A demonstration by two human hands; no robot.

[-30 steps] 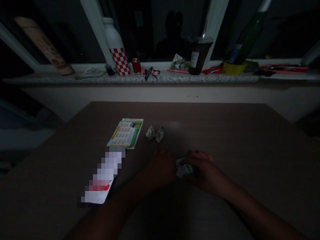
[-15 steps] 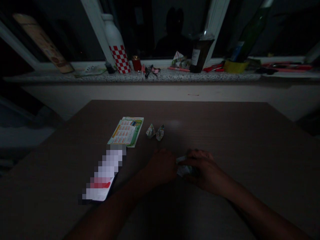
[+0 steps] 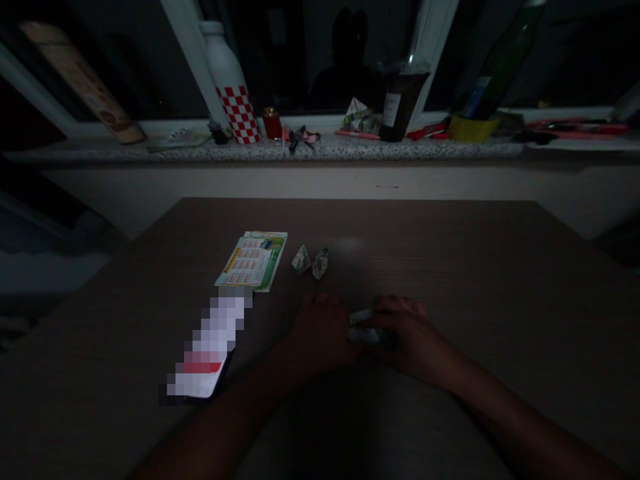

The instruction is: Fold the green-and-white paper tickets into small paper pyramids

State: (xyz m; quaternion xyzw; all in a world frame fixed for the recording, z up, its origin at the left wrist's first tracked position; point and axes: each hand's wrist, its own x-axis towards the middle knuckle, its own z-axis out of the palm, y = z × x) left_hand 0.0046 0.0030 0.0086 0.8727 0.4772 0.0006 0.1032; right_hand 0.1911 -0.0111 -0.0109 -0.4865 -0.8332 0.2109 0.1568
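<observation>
A small piece of folded printed paper (image 3: 367, 333) lies low over the table between my two hands. My left hand (image 3: 324, 333) is closed at the paper's left edge, its fingertips hidden behind the knuckles. From the other side my right hand (image 3: 410, 340) grips the paper, index finger stretched across its top and thumb below. Just beyond my left hand stand two little folded paper shapes (image 3: 301, 260) with pointed tops, side by side. A stack of printed paper sheets (image 3: 253, 261) in green and white rests to their left.
A phone (image 3: 205, 387) with a blurred-out screen lies left of my left forearm on the brown table (image 3: 450, 253). Along the granite sill (image 3: 330, 152) stand a checkered bottle (image 3: 237, 110), a plastic cup (image 3: 400, 107), a green bottle (image 3: 510, 63) and a red jar (image 3: 271, 123).
The paper between my hands now shows a narrower, creased face with a dark gap across it. My left hand has shifted slightly left. The whole view has drifted a little.
</observation>
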